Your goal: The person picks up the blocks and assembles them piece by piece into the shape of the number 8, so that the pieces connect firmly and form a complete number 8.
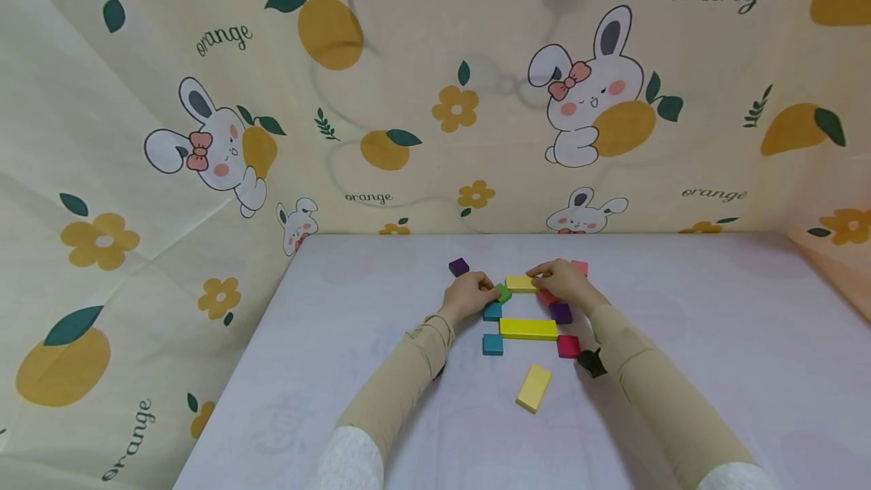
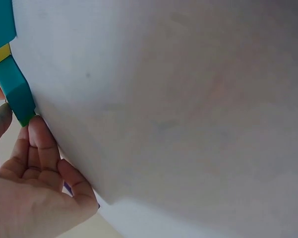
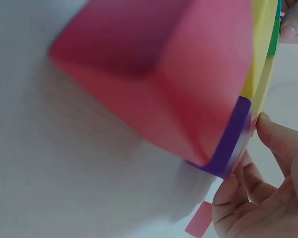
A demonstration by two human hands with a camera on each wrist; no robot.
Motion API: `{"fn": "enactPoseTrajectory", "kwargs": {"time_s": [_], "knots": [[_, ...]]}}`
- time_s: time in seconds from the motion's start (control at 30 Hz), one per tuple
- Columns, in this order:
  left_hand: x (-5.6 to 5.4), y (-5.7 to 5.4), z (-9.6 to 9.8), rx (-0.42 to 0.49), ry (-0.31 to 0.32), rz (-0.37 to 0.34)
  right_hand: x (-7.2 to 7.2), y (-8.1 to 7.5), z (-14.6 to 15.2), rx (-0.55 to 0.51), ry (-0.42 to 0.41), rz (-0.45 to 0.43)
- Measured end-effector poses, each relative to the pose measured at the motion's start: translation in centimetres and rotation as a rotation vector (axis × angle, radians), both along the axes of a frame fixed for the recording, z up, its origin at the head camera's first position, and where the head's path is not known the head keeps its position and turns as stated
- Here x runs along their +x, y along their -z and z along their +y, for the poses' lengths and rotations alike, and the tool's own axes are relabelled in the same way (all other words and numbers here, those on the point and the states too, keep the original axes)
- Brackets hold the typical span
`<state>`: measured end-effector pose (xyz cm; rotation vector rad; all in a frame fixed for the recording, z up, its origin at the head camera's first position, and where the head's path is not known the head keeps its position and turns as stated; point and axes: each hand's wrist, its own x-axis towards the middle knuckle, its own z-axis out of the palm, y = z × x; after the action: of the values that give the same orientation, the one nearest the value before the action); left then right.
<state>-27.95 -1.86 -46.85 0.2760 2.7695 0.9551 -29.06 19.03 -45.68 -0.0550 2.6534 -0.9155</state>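
Observation:
My left hand [image 1: 469, 296] pinches a small green block [image 1: 503, 293] at the far left corner of a layout of flat coloured blocks. In the left wrist view its fingers mostly hide that block behind a teal one [image 2: 20, 89]. Opposite, my right hand [image 1: 566, 283] has thumb and fingers around a red block [image 1: 547, 298], partly covered by the hand. Its fingertips also reach the end of a pale yellow block [image 1: 521, 283] lying between both hands. A purple block [image 1: 561, 314] sits just nearer than the red one.
A long yellow block [image 1: 528, 329] lies between a blue block [image 1: 493, 345] and a crimson block [image 1: 568, 346]. Another blue block [image 1: 493, 312] is by the left hand. A loose pale yellow block [image 1: 534, 388], dark purple block [image 1: 459, 267] and pink block [image 1: 581, 267] lie around.

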Motion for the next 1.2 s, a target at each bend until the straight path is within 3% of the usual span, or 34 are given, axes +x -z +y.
{"fn": "enactPoseTrajectory", "kwargs": {"time_s": [0.37,0.6,0.9,1.2], "knots": [[-0.1,0.1,-0.1,0.008,-0.004,-0.015,0.4,-0.1,-0.1,-0.014,0.007,0.059],[0.1,0.0,-0.2,0.027,0.006,-0.002,0.5,-0.1,0.8,-0.027,0.053,0.105],[0.1,0.0,-0.2,0.020,-0.002,-0.002,1.0,-0.9,3.6,0.000,0.072,0.260],[0.1,0.2,-0.1,0.020,-0.005,0.000,0.9,-0.3,6.8,0.063,0.093,0.245]]}}
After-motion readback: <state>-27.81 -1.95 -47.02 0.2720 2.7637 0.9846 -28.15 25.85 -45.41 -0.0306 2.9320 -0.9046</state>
